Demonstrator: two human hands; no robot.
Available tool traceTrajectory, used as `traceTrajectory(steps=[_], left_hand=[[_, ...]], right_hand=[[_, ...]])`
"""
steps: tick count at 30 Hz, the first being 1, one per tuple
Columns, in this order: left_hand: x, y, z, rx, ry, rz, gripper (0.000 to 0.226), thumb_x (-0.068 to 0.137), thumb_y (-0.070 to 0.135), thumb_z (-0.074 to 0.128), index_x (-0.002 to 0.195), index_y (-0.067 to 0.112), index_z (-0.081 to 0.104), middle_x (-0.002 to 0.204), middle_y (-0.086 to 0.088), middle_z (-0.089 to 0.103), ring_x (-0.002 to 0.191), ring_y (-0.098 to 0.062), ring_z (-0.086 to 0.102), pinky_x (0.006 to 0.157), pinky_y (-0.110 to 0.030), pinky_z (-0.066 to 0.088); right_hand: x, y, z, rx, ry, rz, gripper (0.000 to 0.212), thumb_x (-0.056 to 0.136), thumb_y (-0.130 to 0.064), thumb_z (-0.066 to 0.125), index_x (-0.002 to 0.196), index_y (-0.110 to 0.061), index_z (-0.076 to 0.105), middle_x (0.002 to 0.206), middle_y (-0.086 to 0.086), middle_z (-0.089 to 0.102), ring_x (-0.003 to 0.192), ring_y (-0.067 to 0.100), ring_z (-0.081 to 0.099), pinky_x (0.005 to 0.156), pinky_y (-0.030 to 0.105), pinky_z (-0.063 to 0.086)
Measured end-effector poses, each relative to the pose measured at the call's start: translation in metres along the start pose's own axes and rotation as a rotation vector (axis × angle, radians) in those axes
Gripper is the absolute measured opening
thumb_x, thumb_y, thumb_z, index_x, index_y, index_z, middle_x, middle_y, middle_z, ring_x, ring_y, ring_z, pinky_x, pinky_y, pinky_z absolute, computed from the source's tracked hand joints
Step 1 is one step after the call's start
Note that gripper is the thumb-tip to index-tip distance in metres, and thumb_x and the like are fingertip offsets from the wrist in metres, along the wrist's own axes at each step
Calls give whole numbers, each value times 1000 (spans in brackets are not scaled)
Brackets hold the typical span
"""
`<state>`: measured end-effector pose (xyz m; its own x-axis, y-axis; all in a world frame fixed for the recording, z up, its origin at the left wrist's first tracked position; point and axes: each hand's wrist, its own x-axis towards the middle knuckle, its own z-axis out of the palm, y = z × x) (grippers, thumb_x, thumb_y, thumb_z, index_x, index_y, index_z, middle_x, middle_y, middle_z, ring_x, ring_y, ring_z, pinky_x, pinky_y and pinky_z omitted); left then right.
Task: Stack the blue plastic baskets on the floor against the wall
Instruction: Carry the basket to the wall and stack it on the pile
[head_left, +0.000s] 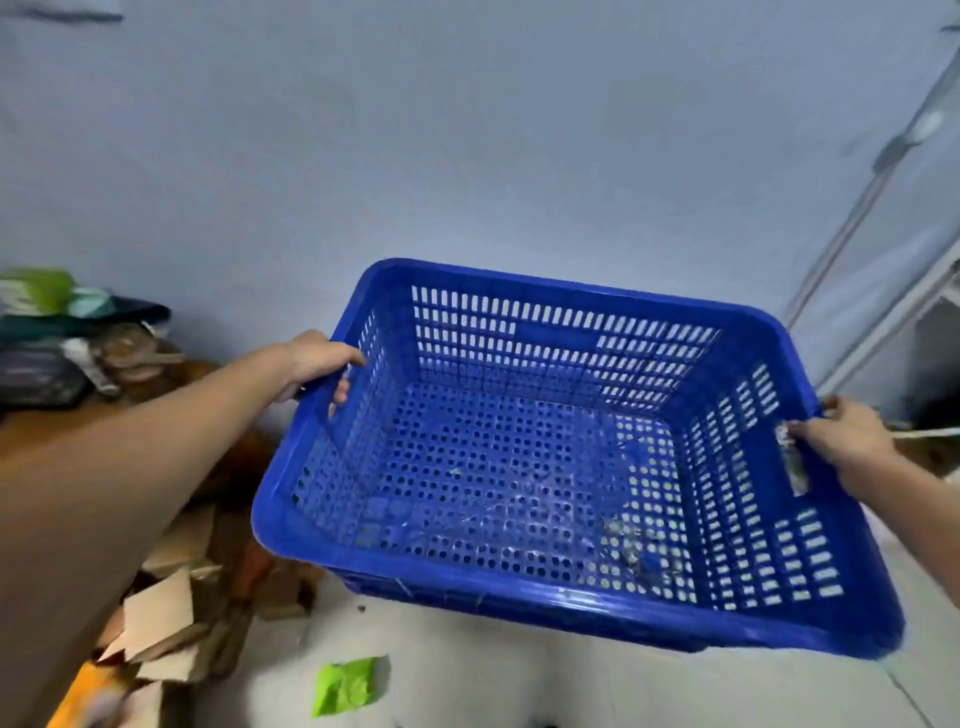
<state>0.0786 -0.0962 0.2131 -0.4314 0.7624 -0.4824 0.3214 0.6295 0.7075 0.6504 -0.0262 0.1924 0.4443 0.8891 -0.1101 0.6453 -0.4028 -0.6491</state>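
A large blue rectangular plastic basket (545, 467) with perforated walls and a perforated base is held clear of the floor by both hands, open side up and tilted toward the camera. It hangs in front of the pale blue-grey wall (467, 156), above the light floor (493, 675). A second blue rim edge shows just beneath its near side; whether that is another basket nested under it cannot be determined.

The left hand (317, 364) grips the rim at the basket's left short side. Its fingers (340, 389) are curled over the rim and through the handle slot, with the tips visible inside the basket wall. The right hand (841, 436) grips the rim at the right short side, fingers closed over the edge beside the handle slot; the fingertips are mostly hidden behind the rim.

The basket interior holds no objects; scuff marks and pale residue are visible on its base.

On the floor below the basket's near edge lies a crumpled bright green scrap (348, 686). To the left, loose brown cardboard pieces (166, 613) are heaped on the floor. Further left, a brown wooden desk (31, 436) carries a blurred pile of mixed items. At the right edge stands a white metal rack frame (883, 291).
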Motion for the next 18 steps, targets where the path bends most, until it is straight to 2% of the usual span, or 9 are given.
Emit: traceTrajectory(steps=[2, 3, 5, 7, 8, 10, 13, 16, 18], left_hand=[[26, -20, -25, -37, 34, -37, 21, 93, 20, 65, 87, 3, 55, 55, -12, 52, 41, -25, 52, 50, -36, 51], [41, -27, -34, -50, 45, -52, 22, 93, 21, 66, 89, 3, 55, 55, -12, 53, 41, -24, 52, 50, -36, 50], [73, -39, -47, -62, 63, -90, 24, 93, 22, 67, 93, 2, 54, 57, -12, 53, 43, -24, 54, 50, -36, 50], [105, -47, -51, -65, 64, -126, 27, 91, 26, 68, 90, 2, 56, 58, -13, 57, 48, -27, 59, 55, -40, 54], [121, -50, -51, -53, 67, -149, 29, 88, 30, 70, 86, 3, 59, 58, -14, 60, 52, -30, 62, 62, -44, 58], [160, -57, -47, -57, 84, -158, 35, 78, 36, 71, 86, 3, 63, 58, -14, 66, 60, -32, 65, 77, -49, 57], [205, -52, -32, -104, 89, -167, 42, 70, 34, 72, 97, 2, 65, 61, -15, 67, 63, -33, 64, 72, -48, 54], [235, -30, -18, -122, 146, -118, 26, 82, 23, 68, 89, -1, 63, 62, -17, 64, 62, -32, 62, 69, -48, 56], [254, -14, -13, -115, 168, -113, 26, 82, 24, 67, 88, -1, 64, 63, -18, 67, 62, -32, 64, 72, -52, 60]], right_hand=[[18, -36, 41, 66, -54, -28, 26, 85, -4, 71, 106, -10, 56, 72, 16, 63, 71, 30, 61, 75, 40, 49], [28, -49, 61, 83, -81, -25, 29, 85, -2, 71, 107, -11, 55, 74, 19, 65, 67, 30, 62, 76, 43, 54], [61, -64, 103, 93, -127, -17, 30, 83, -1, 71, 105, -12, 54, 82, 25, 70, 69, 33, 68, 79, 53, 59], [97, -80, 140, 67, -171, -9, 29, 83, -2, 71, 105, -11, 55, 80, 24, 71, 71, 35, 71, 79, 55, 59], [106, -93, 155, 45, -177, -9, 29, 83, -3, 71, 106, -10, 55, 80, 23, 71, 73, 35, 72, 80, 54, 59], [123, -117, 181, 15, -165, -36, 28, 85, -4, 70, 105, -13, 53, 85, 22, 72, 76, 34, 73, 82, 48, 58], [153, -135, 212, -45, -151, -65, 29, 87, -6, 69, 112, -13, 55, 92, 21, 70, 74, 32, 68, 80, 38, 51], [185, -145, 234, -88, -157, -65, 39, 88, -9, 69, 124, -8, 57, 90, 19, 69, 77, 33, 69, 88, 41, 53], [201, -152, 243, -112, -163, -41, 40, 89, -9, 69, 127, -7, 56, 90, 20, 69, 74, 31, 67, 87, 38, 50]])
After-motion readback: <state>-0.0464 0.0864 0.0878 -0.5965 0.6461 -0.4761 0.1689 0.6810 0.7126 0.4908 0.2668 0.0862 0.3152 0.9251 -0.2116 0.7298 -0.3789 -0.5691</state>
